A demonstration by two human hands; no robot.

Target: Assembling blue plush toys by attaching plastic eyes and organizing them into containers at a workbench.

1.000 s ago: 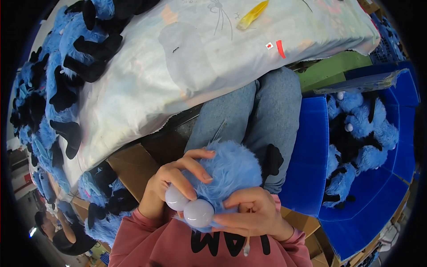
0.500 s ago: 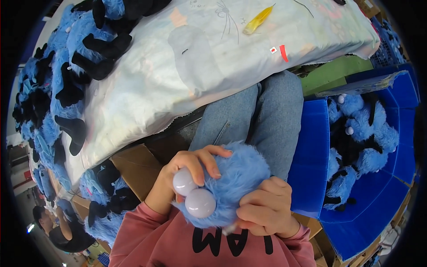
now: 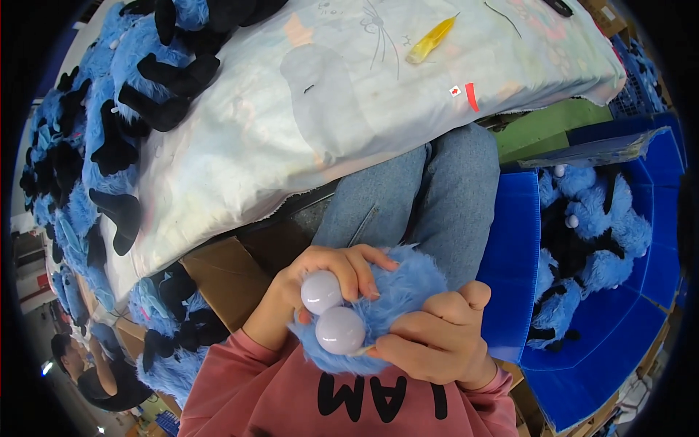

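A fluffy blue plush toy (image 3: pixel 408 280) with two glossy pale ball eyes (image 3: pixel 340 331) is held over my lap, against my chest. My left hand (image 3: pixel 336 275) wraps round its left side, fingers spread over the fur behind the upper eye. My right hand (image 3: pixel 437 339) is closed at the toy's lower right, thumb and fingers pinched together beside the lower eye. A thin pale sliver shows at the right fingertips; whether it is a tool, thread or part of the toy I cannot make out.
A padded cloth-covered table (image 3: pixel 240 156) lies ahead, bearing a yellow pointed object (image 3: pixel 433 40) and a red strip (image 3: pixel 472 97). Blue and black plush pieces (image 3: pixel 149 73) pile up at left. On the right, a blue bin (image 3: pixel 604 357) contains several plush toys. A brown carton (image 3: pixel 226 280) stands left; someone sits beyond.
My right hand has moved up and left, its pinched fingers now beside the lower eye. The toy has shifted slightly right, with my left hand still on it.
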